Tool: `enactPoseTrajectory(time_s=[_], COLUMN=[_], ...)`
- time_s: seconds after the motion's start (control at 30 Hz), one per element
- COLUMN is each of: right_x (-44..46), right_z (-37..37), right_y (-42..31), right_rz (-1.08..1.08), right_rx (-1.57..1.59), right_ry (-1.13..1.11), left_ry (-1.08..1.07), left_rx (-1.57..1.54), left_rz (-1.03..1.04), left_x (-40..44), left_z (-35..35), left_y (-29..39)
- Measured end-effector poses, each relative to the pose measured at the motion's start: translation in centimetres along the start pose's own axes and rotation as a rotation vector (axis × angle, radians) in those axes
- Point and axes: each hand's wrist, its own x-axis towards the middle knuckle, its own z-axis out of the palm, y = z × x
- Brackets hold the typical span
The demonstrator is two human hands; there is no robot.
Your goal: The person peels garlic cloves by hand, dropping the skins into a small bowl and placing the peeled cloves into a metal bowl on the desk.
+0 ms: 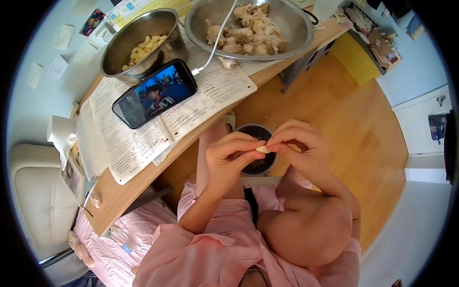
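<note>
A pale garlic clove [262,149] is pinched between the fingertips of my left hand [233,152] and my right hand [297,142]. Both hands are closed on it, above my lap. Below them on the floor stands a dark bin [258,167], partly covered by my hands, with scraps inside that I cannot make out clearly. On the desk, a deep steel pot [111,56] holds peeled cloves [145,49]. Beside it a wide steel bowl [203,28] holds whole garlic bulbs [253,36].
A phone [155,94] playing a video leans on the pot, its white cable [219,36] running past the bowl. Printed papers [131,143] cover much of the wooden desk [107,205]. A tissue pack [62,131] sits at the left, near a pale chair [40,191]. A yellow box [351,57] stands far right.
</note>
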Motion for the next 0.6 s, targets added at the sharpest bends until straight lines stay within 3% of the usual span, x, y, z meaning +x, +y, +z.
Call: enactPoseTrajectory(time_s=[0.1,0.33,0.6], right_x=[-0.1,0.1,-0.2], right_z=[0.1,-0.4,-1.0], right_y=[0.4,-0.9,-0.2], right_rz=[0.023,-0.159,-0.308], right_rx=[0.110,-0.106,-0.270], right_ry=[0.009,-0.042,-0.029], left_ry=[-0.018,-0.012,-0.070], left_rx=[-0.047,-0.170,0.031], left_rz=[-0.011,-0.005,0.073], left_x=[-0.1,0.0,0.1], left_z=[-0.1,0.0,0.0], left_y=[-0.3,-0.3,0.1])
